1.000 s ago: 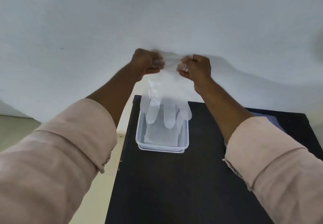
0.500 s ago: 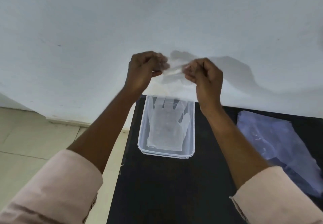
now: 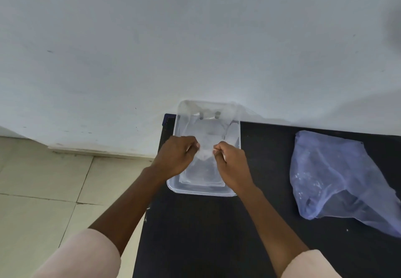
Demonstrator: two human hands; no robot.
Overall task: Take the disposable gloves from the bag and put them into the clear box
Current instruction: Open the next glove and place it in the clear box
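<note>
A clear plastic box point(image 3: 176, 123) stands at the far left of the black table, against the wall. My left hand point(image 3: 176, 157) and my right hand point(image 3: 231, 163) are both over the box, each pinching the cuff edge of one thin, see-through disposable glove point(image 3: 205, 147). The glove lies down into the box with its fingers pointing toward the wall. More clear gloves rest flat on the box floor under it. The bluish plastic bag point(image 3: 338, 173) lies crumpled on the table to the right, apart from both hands.
The black table point(image 3: 206, 234) ends just left of the box, with tiled floor point(image 3: 43, 191) beyond. A pale wall point(image 3: 195, 39) rises right behind the box and the bag.
Both hands came down from in front of the wall to the box, lowering the glove they held hanging in the air until it lay inside the box.
</note>
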